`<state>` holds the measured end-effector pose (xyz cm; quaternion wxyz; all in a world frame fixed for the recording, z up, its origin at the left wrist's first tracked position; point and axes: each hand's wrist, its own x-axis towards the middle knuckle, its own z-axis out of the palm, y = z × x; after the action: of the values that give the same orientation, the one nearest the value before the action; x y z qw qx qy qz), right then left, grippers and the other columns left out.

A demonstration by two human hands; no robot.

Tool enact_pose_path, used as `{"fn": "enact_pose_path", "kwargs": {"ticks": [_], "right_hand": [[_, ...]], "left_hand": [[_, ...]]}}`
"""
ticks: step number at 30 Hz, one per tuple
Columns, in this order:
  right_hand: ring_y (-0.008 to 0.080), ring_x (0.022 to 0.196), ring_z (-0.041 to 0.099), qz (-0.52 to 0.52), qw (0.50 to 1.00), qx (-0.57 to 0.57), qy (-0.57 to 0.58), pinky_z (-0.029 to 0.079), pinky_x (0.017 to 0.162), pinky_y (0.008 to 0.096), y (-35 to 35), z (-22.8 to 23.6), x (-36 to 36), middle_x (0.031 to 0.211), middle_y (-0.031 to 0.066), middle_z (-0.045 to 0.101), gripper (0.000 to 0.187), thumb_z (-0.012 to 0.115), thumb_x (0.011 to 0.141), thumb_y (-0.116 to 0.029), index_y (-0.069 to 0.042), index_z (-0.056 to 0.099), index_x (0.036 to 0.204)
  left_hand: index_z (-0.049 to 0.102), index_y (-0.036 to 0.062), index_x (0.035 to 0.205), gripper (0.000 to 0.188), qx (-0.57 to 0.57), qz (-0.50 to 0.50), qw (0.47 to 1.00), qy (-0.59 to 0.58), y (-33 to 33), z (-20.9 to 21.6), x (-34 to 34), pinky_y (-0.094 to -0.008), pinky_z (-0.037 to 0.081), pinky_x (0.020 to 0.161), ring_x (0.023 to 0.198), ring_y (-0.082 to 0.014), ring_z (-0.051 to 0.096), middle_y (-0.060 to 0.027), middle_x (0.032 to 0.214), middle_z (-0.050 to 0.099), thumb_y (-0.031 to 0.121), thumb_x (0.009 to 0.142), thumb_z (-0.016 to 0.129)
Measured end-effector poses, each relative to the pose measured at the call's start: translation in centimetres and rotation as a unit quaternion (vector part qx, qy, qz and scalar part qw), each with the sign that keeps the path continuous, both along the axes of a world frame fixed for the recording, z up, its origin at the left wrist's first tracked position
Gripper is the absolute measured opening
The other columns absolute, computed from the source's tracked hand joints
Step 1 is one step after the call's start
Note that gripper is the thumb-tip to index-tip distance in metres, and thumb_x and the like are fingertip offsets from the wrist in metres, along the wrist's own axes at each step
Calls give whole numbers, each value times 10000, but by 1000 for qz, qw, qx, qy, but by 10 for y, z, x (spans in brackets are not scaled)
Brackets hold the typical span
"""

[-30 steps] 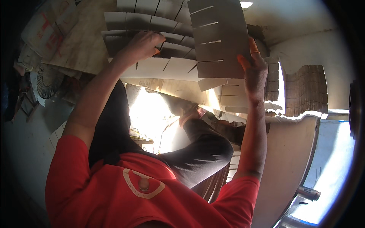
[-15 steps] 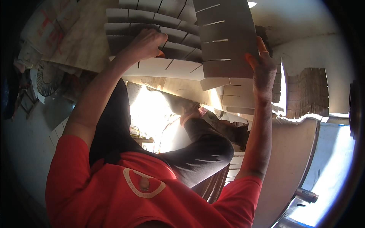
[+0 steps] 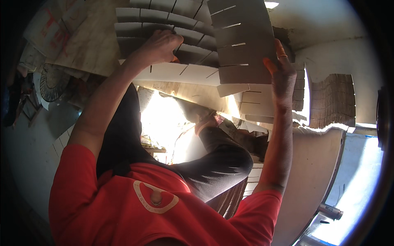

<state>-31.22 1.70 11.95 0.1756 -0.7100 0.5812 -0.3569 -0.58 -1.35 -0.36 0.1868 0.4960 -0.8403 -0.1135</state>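
Observation:
Several long slotted cardboard strips stand in rows on a wooden table at the top. My left hand is closed over the strips in the middle rows, its fingers gripping a strip's edge; the fingertips are partly hidden. Further right, my right hand grips the right edge of a wide grey cardboard sheet with its thumb on the front face. A row of slits runs along the sheet's left side. Its lower left edge sits close to the right ends of the standing strips.
Under the strips runs the wooden table edge. A thick stack of slotted cardboard stands at the right, and more slotted pieces lie below the sheet. A round fan-like object is at the left. My bent legs are below the table.
The cardboard sheet and my right hand have shifted very slightly left and up. My left hand stays almost in place on the strips.

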Motion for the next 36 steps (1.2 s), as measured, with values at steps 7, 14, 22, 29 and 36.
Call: {"fn": "enact_pose_path", "kwargs": {"ticks": [7,14,22,29,36], "right_hand": [[36,893,532,45,995,-21,-82,456,772,182,-2,-4,-7,1157,46,635,584,633,799,78,-58,475,1345],[54,1004,530,41,997,20,-61,458,851,199,2,-17,0,1301,77,553,568,611,812,90,-29,459,1346],[61,1047,533,33,998,7,-55,469,849,214,0,-13,3,1315,97,543,570,623,812,74,-30,456,1347],[58,982,552,47,997,-67,-14,476,817,220,-4,-27,-4,1242,93,601,560,614,822,53,-73,472,1349],[33,837,538,36,999,-5,-17,472,746,193,-2,-41,11,1213,76,624,576,635,817,30,-101,473,1355]], "left_hand": [[599,-30,909,429,6,-6,1000,-13,-3,-3,1,-389,412,909,1027,-286,532,-117,963,609,124,564,801],[598,-32,915,437,-4,-7,1000,-14,-4,-7,2,-394,408,923,1046,-287,527,-117,986,610,125,559,796],[596,-18,863,414,-15,-8,1000,-4,-4,-8,2,-402,414,898,1010,-292,537,-109,955,610,137,544,809],[585,-10,842,388,-15,-11,1000,-4,-3,-6,1,-394,419,881,1002,-283,539,-109,944,609,128,554,804],[593,37,813,371,-29,-9,999,-13,-5,-10,1,-422,384,911,1016,-281,544,-89,868,615,212,579,823]]}}
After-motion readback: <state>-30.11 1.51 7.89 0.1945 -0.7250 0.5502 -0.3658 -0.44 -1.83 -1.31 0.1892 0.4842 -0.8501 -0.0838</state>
